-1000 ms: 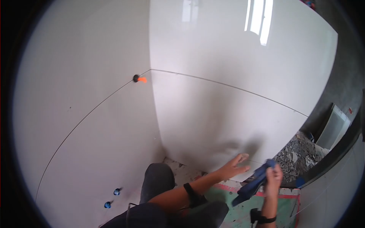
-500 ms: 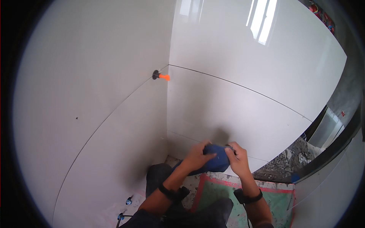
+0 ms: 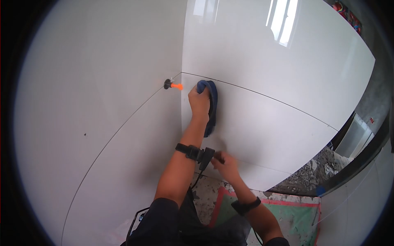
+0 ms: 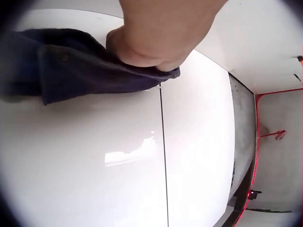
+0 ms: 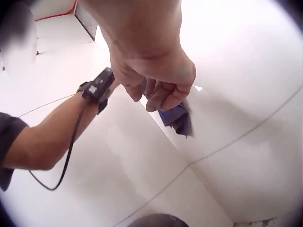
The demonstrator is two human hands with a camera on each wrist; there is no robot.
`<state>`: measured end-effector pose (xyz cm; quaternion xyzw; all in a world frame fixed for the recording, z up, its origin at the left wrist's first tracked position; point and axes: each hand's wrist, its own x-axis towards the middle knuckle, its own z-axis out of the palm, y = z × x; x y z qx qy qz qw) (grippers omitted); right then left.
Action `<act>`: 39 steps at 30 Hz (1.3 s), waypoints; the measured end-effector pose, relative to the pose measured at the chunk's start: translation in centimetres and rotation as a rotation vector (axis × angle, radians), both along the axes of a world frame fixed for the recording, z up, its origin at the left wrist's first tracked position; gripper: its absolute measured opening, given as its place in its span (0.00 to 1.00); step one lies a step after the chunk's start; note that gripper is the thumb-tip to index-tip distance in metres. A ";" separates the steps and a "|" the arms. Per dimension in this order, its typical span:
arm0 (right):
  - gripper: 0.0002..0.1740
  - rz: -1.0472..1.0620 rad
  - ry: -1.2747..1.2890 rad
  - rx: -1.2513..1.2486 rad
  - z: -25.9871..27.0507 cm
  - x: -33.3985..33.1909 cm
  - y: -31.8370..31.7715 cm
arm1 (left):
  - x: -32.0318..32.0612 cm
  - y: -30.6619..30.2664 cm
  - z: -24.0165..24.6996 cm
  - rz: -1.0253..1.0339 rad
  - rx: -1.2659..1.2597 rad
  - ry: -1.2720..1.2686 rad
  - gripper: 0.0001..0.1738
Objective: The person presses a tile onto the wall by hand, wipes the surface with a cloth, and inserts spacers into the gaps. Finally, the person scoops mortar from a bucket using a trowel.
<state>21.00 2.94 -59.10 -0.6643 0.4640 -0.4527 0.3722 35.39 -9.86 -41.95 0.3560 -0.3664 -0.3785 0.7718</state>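
Observation:
My left hand (image 3: pixel 198 102) grips a dark blue cloth (image 3: pixel 212 107) against the glossy white wall panel (image 3: pixel 262 127), just below the horizontal seam and close to the corner. The cloth's loose end hangs down along the right side of the hand. In the left wrist view the cloth (image 4: pixel 94 75) lies bunched under the fingers, with one edge at the dark seam line (image 4: pixel 164 142). Lower down, my right hand (image 3: pixel 227 166) hovers near the left wrist strap. Its fingers (image 5: pixel 163 97) are loosely curled with nothing visible in them.
A black disc with an orange handle (image 3: pixel 176 86) sticks out of the left wall's seam. Green sheeting with red tape edges (image 3: pixel 287 217) covers part of the floor. Rubble (image 3: pixel 318 170) and a leaning pale panel (image 3: pixel 358 135) lie beyond the wall's right edge.
The cloth passed from my right hand, through both hands, to my left. The left hand then rose with it to the wall near the seam, while the right let go and stayed lower.

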 end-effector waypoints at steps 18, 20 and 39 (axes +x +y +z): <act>0.18 -0.088 0.049 0.518 -24.1 -8.5 17.3 | -0.8 -1.2 0.3 -0.064 0.000 0.275 0.08; 0.20 -0.107 0.074 0.510 -25.2 -8.6 18.6 | -0.8 -1.1 0.5 -0.066 0.018 0.286 0.08; 0.15 -0.131 0.142 0.647 -27.9 -12.9 24.3 | 2.7 -3.8 0.5 0.130 0.023 0.597 0.09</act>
